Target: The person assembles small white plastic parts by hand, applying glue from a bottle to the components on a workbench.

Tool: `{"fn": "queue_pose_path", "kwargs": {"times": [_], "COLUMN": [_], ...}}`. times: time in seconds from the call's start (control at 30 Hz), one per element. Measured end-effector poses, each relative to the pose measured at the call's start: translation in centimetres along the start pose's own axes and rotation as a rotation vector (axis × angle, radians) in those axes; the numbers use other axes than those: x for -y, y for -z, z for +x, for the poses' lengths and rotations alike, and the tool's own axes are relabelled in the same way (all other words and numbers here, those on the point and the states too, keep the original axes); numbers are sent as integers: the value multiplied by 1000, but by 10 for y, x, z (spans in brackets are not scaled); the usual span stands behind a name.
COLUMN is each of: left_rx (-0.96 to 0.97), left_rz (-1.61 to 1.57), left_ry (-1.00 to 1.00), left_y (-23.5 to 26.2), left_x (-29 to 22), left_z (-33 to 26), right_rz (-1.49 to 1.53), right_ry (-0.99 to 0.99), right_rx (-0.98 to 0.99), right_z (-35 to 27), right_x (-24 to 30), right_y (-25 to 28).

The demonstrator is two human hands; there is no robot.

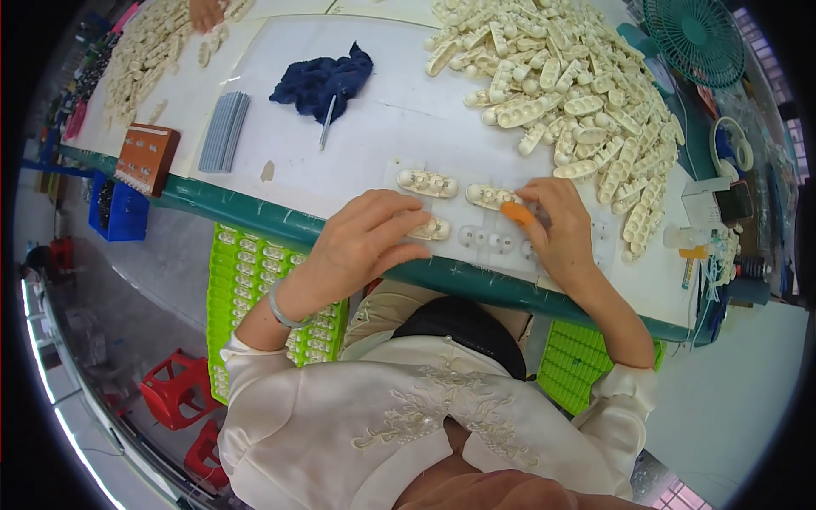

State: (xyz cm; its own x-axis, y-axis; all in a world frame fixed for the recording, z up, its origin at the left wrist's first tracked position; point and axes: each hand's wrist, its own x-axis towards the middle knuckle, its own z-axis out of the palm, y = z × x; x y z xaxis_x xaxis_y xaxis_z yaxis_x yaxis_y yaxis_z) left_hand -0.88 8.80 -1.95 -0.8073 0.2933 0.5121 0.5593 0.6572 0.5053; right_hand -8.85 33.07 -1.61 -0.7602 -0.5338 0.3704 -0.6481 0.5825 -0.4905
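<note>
Several long cream plastic pieces with rounded ends lie on a clear jig [483, 240] with round recesses, near the table's front edge. My left hand [361, 242] is over the jig's left side, thumb and fingers apart. Its fingertips reach a cream piece [435, 228], partly hidden by them. My right hand [557, 225] wears an orange finger cot [517, 212] on its thumb. Thumb and forefinger close around the right end of another cream piece [489, 196]. Farther back, a third cream piece [427, 183] sits untouched on the jig.
A big heap of cream pieces [586, 102] covers the back right. On the left are a dark blue cloth [319, 81], a pale stick [328, 123], grey-blue rods [223, 132] and a brown block [146, 157]. Green trays [223, 289] stand below; another person's hand [205, 13] is far left.
</note>
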Motion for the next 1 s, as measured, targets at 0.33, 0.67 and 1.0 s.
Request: {"fn": "queue_pose_path", "kwargs": {"times": [0.33, 0.67, 1.0], "left_rx": [-117, -77, 198], "left_rz": [371, 134, 94], "left_ry": [49, -225, -435], "left_y": [-41, -13, -46], "left_x": [123, 50, -35], "left_z": [135, 98, 34], "right_rz": [-362, 975, 653], "right_ry": [365, -438, -360], "right_rx": [165, -21, 31], "right_z": [93, 31, -22], "right_x": [-47, -42, -38], "right_y": [-4, 54, 37]}}
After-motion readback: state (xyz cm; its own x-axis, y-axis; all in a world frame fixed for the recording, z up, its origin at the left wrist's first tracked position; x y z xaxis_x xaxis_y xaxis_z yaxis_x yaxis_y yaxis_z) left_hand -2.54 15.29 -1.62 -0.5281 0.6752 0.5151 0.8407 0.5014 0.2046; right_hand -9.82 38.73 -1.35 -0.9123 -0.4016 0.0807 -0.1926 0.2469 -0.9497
